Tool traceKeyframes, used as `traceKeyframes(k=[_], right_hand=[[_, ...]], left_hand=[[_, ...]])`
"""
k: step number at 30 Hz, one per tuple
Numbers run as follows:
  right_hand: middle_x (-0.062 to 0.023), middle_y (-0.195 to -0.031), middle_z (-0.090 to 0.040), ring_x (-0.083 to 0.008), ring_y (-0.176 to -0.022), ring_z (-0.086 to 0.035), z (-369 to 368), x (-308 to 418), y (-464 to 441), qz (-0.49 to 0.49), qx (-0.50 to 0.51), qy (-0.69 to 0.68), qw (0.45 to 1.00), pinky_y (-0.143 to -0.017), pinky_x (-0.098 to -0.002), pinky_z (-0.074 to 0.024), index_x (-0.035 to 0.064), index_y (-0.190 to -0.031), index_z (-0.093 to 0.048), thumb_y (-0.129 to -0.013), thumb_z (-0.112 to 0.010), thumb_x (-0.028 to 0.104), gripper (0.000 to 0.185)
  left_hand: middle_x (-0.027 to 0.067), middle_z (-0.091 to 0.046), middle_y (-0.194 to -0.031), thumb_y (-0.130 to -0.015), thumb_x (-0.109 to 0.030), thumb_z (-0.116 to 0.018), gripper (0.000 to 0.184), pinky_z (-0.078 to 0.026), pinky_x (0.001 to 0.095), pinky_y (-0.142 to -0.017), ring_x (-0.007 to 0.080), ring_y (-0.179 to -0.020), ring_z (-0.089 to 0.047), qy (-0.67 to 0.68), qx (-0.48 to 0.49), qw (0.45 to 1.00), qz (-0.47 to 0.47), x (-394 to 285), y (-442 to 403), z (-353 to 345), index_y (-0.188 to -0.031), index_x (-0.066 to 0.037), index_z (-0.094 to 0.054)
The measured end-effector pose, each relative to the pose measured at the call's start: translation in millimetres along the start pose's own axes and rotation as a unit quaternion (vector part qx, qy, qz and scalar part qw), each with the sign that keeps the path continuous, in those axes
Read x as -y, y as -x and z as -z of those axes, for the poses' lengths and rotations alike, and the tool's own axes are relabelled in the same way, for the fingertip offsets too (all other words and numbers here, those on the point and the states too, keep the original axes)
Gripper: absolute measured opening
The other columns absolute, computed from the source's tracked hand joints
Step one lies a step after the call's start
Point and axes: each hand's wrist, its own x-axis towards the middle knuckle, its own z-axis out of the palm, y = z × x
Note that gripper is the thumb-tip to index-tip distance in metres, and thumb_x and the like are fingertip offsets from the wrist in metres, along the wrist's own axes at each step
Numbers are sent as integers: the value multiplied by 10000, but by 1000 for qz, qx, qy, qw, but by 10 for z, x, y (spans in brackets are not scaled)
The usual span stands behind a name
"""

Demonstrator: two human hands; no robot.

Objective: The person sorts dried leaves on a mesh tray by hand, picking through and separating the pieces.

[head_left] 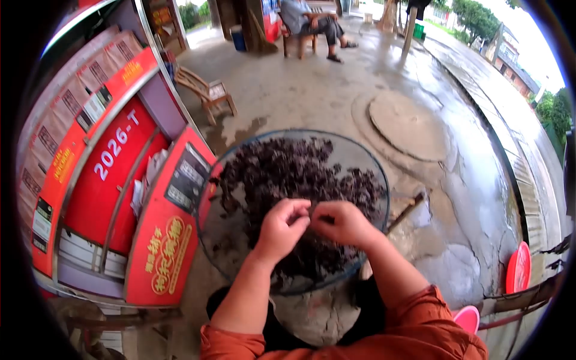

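Note:
In the head view, a round tray (pixel 207 246) with a blue rim and a see-through, mesh-like base stands low in front of me. Over most of it lie dark, crinkled pieces (pixel 270 162) that look like black wood ear fungus. My left hand (pixel 283 229) is above the near middle of the heap, thumb and fingers curled into a pinch. Close beside it, fingertips almost meeting, my right hand (pixel 343 223) is also closed with its fingers bent inward. Whatever lies between the fingertips blends with the dark heap and cannot be made out.
A red display stand (pixel 162 240) rises close on my left, with a small wooden chair (pixel 210 93) behind it. At the back a person (pixel 306 18) sits on a chair. A pink basin (pixel 519 268) and another pink edge (pixel 467 319) are at right. The concrete floor has wet patches.

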Motion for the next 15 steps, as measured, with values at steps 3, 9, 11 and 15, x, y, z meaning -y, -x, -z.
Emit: traceKeyframes(k=[3,9,11,15], right_hand=[[-82,-759,-627,-159,-721,-593,10,-63,42,-31,22,-59,998,-688,-304,-492,30,-862,-653,-843,-677,92,69],[-150,-712,-596,-338,-670,-605,1,-40,-20,-19,-67,21,997,-603,-394,-477,42,-783,-606,-779,-646,102,72],[-157,-716,-606,-346,-673,-617,-165,-43,-102,-12,-86,64,994,-606,-426,-490,52,-775,-619,-778,-655,147,101],[-169,-769,-628,-309,-712,-630,320,-376,-52,-135,-196,284,929,-642,-408,-504,31,-780,-595,-821,-642,148,132]], left_hand=[[-27,-610,-952,-886,82,-626,354,-478,202,-798,49,-876,-570,61,16,997,44,-29,-3,-36,-1230,1,-602],[-33,-590,-873,-895,85,-585,357,-462,197,-714,37,-777,-537,61,8,997,41,-140,-43,-160,-1239,-10,-595],[-23,-603,-832,-886,80,-585,342,-470,197,-681,42,-745,-547,29,-27,998,44,-65,-39,-139,-1214,-11,-614],[-6,-605,-820,-888,61,-581,297,-509,241,-678,77,-732,-568,82,-9,993,87,-262,-65,-51,-1179,22,-627]])
